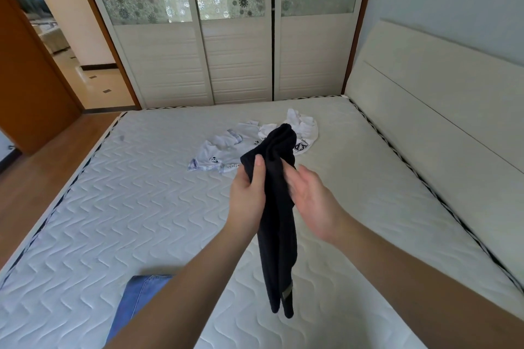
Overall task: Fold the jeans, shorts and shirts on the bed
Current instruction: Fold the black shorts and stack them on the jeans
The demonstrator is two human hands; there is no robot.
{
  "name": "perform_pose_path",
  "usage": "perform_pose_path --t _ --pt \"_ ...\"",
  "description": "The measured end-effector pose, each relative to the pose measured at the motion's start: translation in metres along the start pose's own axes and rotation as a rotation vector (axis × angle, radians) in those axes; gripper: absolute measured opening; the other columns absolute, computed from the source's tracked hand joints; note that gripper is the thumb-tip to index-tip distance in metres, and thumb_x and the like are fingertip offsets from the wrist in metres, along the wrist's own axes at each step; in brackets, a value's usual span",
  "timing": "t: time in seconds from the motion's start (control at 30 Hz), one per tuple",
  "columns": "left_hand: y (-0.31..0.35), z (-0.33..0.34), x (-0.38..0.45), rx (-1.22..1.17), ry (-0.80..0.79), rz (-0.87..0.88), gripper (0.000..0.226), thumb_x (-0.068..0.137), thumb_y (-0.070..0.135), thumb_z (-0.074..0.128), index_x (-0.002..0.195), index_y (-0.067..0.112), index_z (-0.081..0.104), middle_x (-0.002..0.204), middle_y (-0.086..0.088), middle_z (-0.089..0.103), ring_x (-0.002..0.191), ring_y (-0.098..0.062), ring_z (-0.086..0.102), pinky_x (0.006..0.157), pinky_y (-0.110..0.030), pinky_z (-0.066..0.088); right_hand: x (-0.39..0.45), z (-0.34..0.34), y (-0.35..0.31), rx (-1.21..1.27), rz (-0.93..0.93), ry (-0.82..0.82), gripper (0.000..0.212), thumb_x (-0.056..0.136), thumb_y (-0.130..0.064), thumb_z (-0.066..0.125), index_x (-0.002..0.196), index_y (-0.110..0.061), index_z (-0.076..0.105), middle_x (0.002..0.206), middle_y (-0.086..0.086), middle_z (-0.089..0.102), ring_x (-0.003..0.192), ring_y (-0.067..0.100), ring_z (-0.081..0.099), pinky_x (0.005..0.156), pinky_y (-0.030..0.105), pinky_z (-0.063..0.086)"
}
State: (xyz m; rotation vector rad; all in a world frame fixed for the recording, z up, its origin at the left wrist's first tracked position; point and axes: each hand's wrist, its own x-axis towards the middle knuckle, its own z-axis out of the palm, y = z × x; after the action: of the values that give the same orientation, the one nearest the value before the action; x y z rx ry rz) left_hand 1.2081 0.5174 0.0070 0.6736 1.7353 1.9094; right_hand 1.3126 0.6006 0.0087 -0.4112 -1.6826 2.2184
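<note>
A black garment [279, 235] hangs in the air above the bed [113, 207], bunched at its top and dangling down in a long strip. My left hand [248, 195] grips its upper edge, thumb across the cloth. My right hand [312, 198] is beside the garment on its right, fingers fairly straight and blurred, touching or almost touching the cloth. Two white printed shirts lie crumpled mid-bed: one shirt [218, 151] to the left, the other shirt [304, 130] to the right behind the black cloth. Blue jeans [136, 300] lie at the near edge, partly hidden by my left forearm.
A bare quilted mattress fills most of the view. A cream headboard [439, 122] runs along the right side. White sliding wardrobe doors [235, 51] stand behind the bed's far edge. An open wooden door [31, 88] and wooden floor are at the left.
</note>
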Motion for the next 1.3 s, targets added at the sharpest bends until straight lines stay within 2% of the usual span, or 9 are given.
perform_pose_path --t 0.17,0.33,0.43,0.5,0.6,0.8,1.03,1.17,1.3 --pt "-0.004 -0.009 0.010 0.111 -0.132 0.112 0.056 0.073 0.047 0.076 0.122 0.027 0.057 0.114 0.011 0.069 0.108 -0.008 0.065 0.096 -0.039 0.052 0.006 -0.007 -0.004 -0.013 0.009 -0.052 0.054 0.104 -0.033 0.008 0.152 -0.020 0.027 0.158 -0.006 0.030 0.142 0.002 0.030 0.119 0.027 0.018" --pt "0.002 -0.018 0.026 -0.012 -0.030 0.054 0.034 0.084 0.035 0.060 0.117 0.031 0.057 0.107 0.014 0.070 0.102 -0.004 0.066 0.091 -0.034 0.051 0.012 -0.024 -0.013 -0.111 -0.042 -0.027 0.058 0.104 -0.030 0.003 0.136 -0.024 0.051 0.146 -0.007 0.049 0.137 0.003 0.040 0.114 0.027 0.027" --pt "0.009 -0.028 0.031 -0.046 -0.036 0.013 0.026 0.084 0.038 0.055 0.109 0.038 0.060 0.100 0.021 0.070 0.095 0.003 0.066 0.082 -0.025 0.047 0.019 -0.039 -0.013 -0.301 -0.134 0.278 0.043 0.104 -0.038 0.026 0.118 -0.026 0.065 0.119 -0.009 0.069 0.115 0.003 0.059 0.103 0.037 0.041" --pt "0.013 -0.033 0.031 -0.065 -0.087 -0.019 0.026 0.080 0.042 0.055 0.104 0.042 0.065 0.102 0.019 0.071 0.097 0.001 0.066 0.082 -0.025 0.048 0.023 -0.051 -0.006 -0.371 -0.144 0.420 0.033 0.096 -0.045 0.051 0.128 -0.036 0.055 0.123 -0.020 0.062 0.115 -0.007 0.054 0.109 0.034 0.038" --pt "0.017 -0.034 0.030 -0.063 -0.146 -0.037 0.025 0.077 0.043 0.056 0.097 0.042 0.070 0.105 0.012 0.072 0.099 -0.005 0.068 0.084 -0.029 0.049 0.028 -0.061 0.005 -0.419 -0.148 0.223 0.062 0.088 -0.038 0.065 0.144 -0.035 0.038 0.140 -0.023 0.049 0.132 -0.003 0.042 0.110 0.027 0.032" --pt "0.009 -0.050 0.032 -0.062 -0.266 0.000 0.029 0.081 0.048 0.062 0.105 0.034 0.071 0.112 0.005 0.072 0.107 -0.012 0.067 0.082 -0.022 0.053 0.037 -0.061 0.002 -0.336 -0.175 0.246 0.030 0.079 -0.029 0.072 0.108 -0.025 0.069 0.110 -0.007 0.073 0.102 0.009 0.069 0.080 0.016 0.052" --pt "0.012 -0.101 0.050 0.376 -0.511 0.162 0.053 0.079 0.011 0.080 0.123 0.029 0.057 0.116 0.011 0.065 0.107 -0.014 0.063 0.093 -0.027 0.049 0.033 -0.051 -0.003 -0.521 -0.197 0.320 0.022 0.071 -0.040 0.082 0.090 -0.041 0.073 0.095 -0.016 0.075 0.088 0.002 0.071 0.070 0.010 0.051" --pt "0.025 -0.111 0.057 0.880 -0.630 0.192 0.059 0.073 0.029 0.083 0.120 0.042 0.051 0.109 0.023 0.064 0.098 0.001 0.061 0.087 -0.024 0.048 0.031 -0.036 0.000 -0.621 -0.187 0.292 0.028 0.066 -0.051 0.082 0.090 -0.039 0.073 0.090 -0.018 0.074 0.082 -0.001 0.070 0.066 0.008 0.050" --pt "0.024 -0.086 0.052 1.059 -0.642 0.236 0.078 0.067 0.042 0.083 0.132 0.039 0.041 0.112 0.020 0.061 0.100 -0.003 0.060 0.077 -0.023 0.050 0.030 -0.024 0.003 -0.718 -0.168 0.313 0.033 0.065 -0.055 0.080 0.085 -0.031 0.071 0.082 -0.015 0.074 0.075 0.001 0.070 0.062 0.013 0.052"
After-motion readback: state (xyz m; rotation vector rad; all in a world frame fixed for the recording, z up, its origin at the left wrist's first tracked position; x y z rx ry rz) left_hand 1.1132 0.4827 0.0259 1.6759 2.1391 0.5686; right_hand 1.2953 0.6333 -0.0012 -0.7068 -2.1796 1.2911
